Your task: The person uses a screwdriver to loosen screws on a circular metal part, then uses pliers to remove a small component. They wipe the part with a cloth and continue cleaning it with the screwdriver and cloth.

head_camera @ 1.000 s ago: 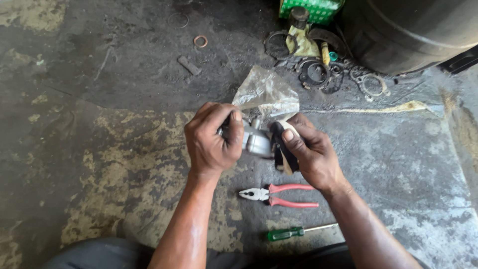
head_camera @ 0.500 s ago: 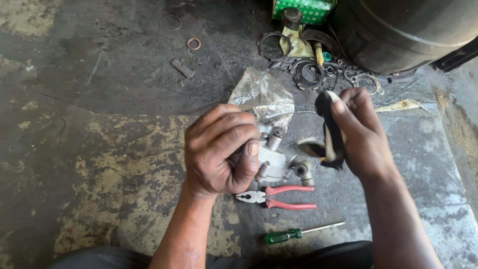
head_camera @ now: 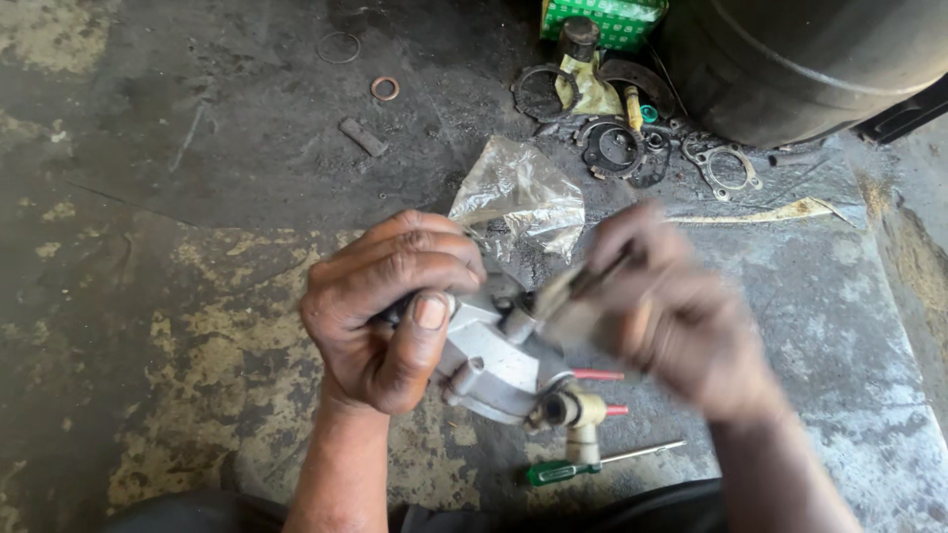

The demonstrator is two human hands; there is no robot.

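Grey cast-metal pump body [head_camera: 494, 360] gripped in left hand [head_camera: 380, 306], thumb pressed on flat face, tilted, brass-coloured elbow fitting [head_camera: 583, 415] jutting from lower right end. Right hand [head_camera: 671, 316] motion-blurred, just right of body, pinching dark strip [head_camera: 583, 286] against its top.

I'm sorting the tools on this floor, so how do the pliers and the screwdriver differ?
The pliers have red handles; the screwdriver has a green handle with a thin bare metal shaft. The pliers are mostly hidden behind the metal part held in the left hand, with only the handle ends showing; the screwdriver shows nearly whole, crossed only by the part's brass fitting. The pliers lie farther from the person, the screwdriver nearer. Both lie untouched on the stained concrete floor.
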